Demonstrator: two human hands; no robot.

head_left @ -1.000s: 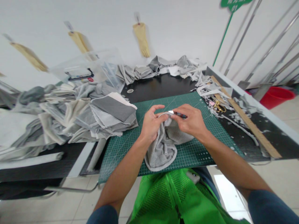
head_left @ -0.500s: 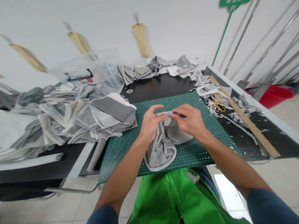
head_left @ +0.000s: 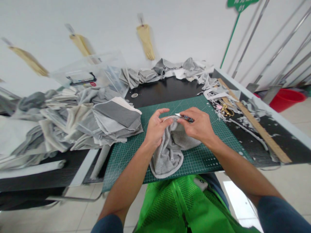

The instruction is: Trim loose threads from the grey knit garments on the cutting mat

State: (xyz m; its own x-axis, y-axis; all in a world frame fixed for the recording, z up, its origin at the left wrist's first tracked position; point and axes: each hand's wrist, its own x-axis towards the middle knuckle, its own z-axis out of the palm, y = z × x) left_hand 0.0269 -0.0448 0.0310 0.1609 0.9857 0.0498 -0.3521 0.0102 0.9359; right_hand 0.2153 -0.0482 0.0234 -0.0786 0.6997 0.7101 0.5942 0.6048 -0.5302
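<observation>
A piece of grey fabric [head_left: 167, 161] with a pale bound edge hangs bunched over the green cutting mat [head_left: 128, 152]. My left hand [head_left: 156, 127] pinches its upper edge between thumb and fingers, the index finger held out above. In my right hand [head_left: 198, 124] is a small utility knife [head_left: 186, 117] with a dark handle. Its short silver blade points left, right at the fabric's upper edge between the two hands. My right fingertips are also close against the cloth; whether they grip it I cannot tell.
A heap of grey and white fabric pieces [head_left: 116, 116] lies left, before a clear plastic box [head_left: 85, 69]. On the right are a wooden ruler [head_left: 257, 124], gold-handled scissors [head_left: 227, 111] and fabric scraps [head_left: 213, 94]. A tape roll [head_left: 134, 95] lies behind the mat.
The knife in my right hand has turned and lifted slightly, so its blade now shows above the fabric edge. My left hand and the fabric stay nearly still.
</observation>
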